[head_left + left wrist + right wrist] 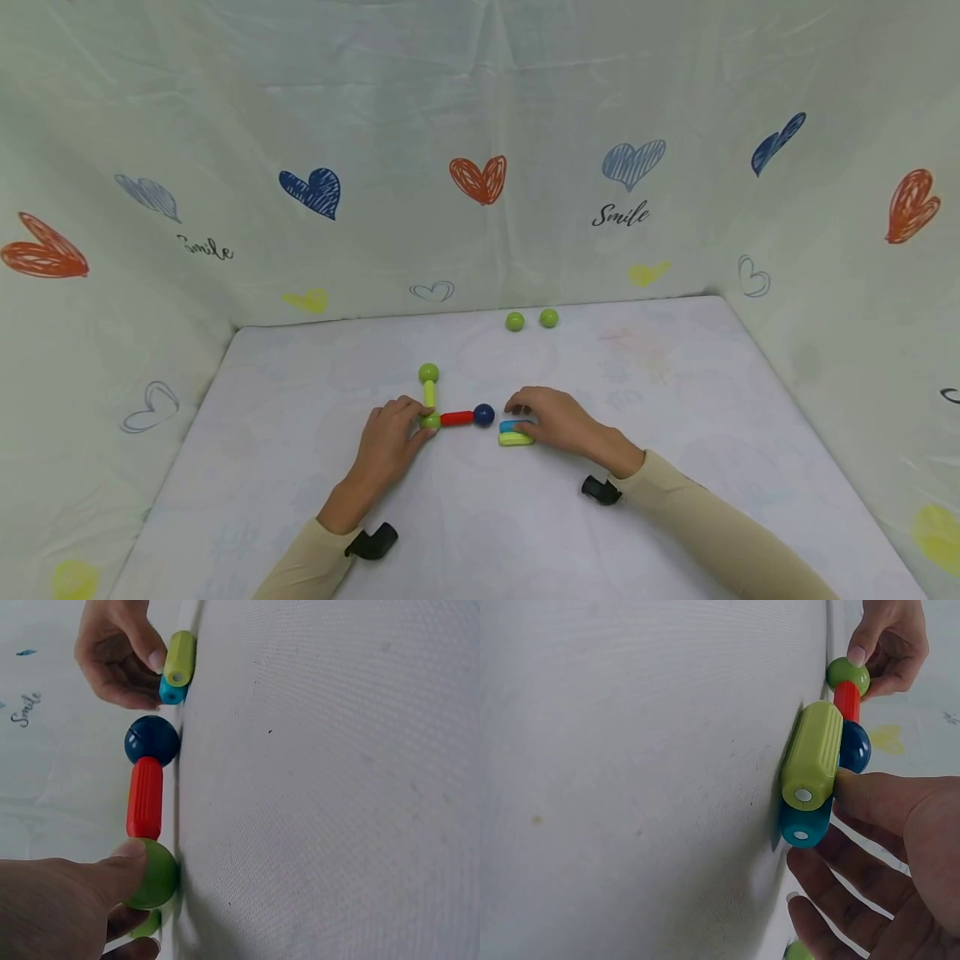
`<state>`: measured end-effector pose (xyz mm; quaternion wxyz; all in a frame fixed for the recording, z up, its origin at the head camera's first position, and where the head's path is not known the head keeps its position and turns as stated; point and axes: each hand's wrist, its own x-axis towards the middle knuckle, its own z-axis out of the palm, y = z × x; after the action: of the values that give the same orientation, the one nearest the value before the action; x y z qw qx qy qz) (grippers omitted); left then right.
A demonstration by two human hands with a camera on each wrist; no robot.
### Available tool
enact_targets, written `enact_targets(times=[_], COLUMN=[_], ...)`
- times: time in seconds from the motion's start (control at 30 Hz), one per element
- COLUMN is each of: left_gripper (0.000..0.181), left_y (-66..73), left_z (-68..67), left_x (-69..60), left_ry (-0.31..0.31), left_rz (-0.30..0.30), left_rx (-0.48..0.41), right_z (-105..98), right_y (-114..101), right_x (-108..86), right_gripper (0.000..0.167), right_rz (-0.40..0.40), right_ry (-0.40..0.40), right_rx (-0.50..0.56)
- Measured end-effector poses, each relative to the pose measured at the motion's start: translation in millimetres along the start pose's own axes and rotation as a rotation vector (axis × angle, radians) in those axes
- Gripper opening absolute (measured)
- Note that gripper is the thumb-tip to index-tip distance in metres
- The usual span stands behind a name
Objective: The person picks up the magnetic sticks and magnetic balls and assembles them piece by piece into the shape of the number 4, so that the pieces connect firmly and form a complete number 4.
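Observation:
My left hand (pixel 386 437) pinches a green ball (pixel 157 876) at the corner of an L-shaped magnetic construction. From that ball a red rod (pixel 457 418) runs right to a dark blue ball (pixel 483 415), and a yellow-green rod (pixel 429 393) leads away to another green ball (pixel 428 372). Just right of the blue ball, a light blue rod (pixel 802 827) and a second yellow-green rod (pixel 811 754) lie side by side. Over these two rods is my right hand (pixel 558 421), its thumb against them and its other fingers loosely bent and spread around the blue one's far side.
Two loose green balls, one left (pixel 514 322) and one right (pixel 549 318), sit near the table's back edge. A pale cloth printed with hearts hangs behind and at both sides of the white table (pixel 480 533). Black straps sit at both wrists.

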<state>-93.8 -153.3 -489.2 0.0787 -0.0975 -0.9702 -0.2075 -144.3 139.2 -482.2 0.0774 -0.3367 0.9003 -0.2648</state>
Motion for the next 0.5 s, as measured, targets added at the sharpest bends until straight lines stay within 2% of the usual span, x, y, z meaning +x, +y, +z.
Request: enact_targets(times=[0.27,0.5], left_gripper=[0.033,0.032], left_y=[-0.7,-1.4], left_z=[0.4,0.9], left_x=[0.9,0.3], left_ry=[-0.009,-0.008], left_rz=[-0.010,-0.002], left_rx=[0.000,-0.006], right_z=[-0.2,-0.2], right_y=[-1.1,-0.3], right_x=[2.6,4.4], right_gripper=[0.024,0.021], right_rz=[0.019,-0.001], right_ry=[-0.020,-0.021], right_rx=[0.042,0.049])
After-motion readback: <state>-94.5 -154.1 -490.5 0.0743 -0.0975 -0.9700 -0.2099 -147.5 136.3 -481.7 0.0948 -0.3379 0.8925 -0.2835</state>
